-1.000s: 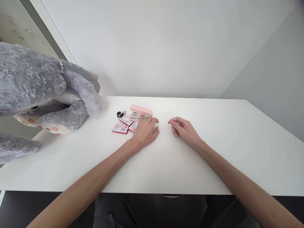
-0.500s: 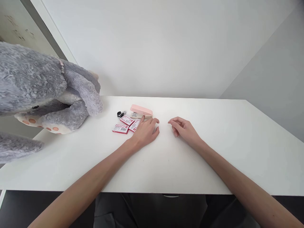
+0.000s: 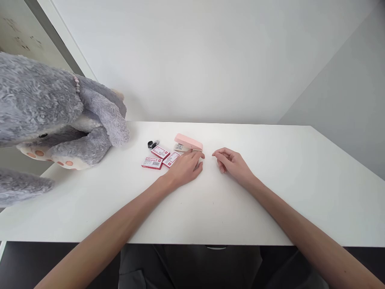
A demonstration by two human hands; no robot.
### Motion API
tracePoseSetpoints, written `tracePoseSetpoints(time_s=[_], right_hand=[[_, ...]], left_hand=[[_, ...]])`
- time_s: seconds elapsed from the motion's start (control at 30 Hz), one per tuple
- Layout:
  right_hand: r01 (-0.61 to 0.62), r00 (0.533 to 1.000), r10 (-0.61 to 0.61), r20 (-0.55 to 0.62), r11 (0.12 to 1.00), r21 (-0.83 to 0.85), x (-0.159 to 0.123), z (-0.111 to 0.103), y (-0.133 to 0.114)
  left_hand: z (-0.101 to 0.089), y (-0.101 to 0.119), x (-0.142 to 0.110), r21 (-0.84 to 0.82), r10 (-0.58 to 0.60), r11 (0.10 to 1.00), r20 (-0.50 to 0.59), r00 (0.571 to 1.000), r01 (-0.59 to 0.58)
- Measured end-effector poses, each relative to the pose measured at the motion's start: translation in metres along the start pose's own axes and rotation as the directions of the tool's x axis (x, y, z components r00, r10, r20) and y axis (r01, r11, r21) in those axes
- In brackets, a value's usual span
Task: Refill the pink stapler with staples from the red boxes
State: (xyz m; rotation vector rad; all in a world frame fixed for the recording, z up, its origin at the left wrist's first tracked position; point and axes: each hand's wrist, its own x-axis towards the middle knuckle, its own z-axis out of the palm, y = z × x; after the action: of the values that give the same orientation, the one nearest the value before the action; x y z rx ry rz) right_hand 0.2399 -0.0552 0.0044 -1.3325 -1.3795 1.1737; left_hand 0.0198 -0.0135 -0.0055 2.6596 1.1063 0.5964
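A pink stapler (image 3: 189, 141) with a pale base lies tilted at the middle back of the white desk. My left hand (image 3: 185, 166) rests at its near side, fingertips touching the base and hiding part of it. Its thumb stands apart from the stapler, and the fingers are not wrapped round it. To the left lie three red-and-white staple boxes (image 3: 152, 162), one partly under my left hand. Behind them is a small black staple remover (image 3: 152, 144). My right hand (image 3: 231, 162) rests on the desk right of the stapler, fingers loosely curled together, with nothing visible in them.
A large grey plush toy (image 3: 60, 108) leans over the left side of the white desk (image 3: 192, 216). A white wall (image 3: 192, 60) rises behind the desk, and its front edge runs under my forearms.
The stapler has slid to the right along with the fingers of my left hand. My right hand, the boxes and the staple remover have hardly changed place.
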Motion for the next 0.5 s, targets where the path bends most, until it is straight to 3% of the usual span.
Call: tracePoseSetpoints(time_s=[0.5], right_hand=[[0.019, 1.0, -0.019, -0.015, 1.0, 0.003, -0.0007, 0.0015, -0.002]], left_hand=[[-0.0031, 0.0022, -0.0011, -0.052, 0.101, 0.994, 0.064, 0.993, -0.098]])
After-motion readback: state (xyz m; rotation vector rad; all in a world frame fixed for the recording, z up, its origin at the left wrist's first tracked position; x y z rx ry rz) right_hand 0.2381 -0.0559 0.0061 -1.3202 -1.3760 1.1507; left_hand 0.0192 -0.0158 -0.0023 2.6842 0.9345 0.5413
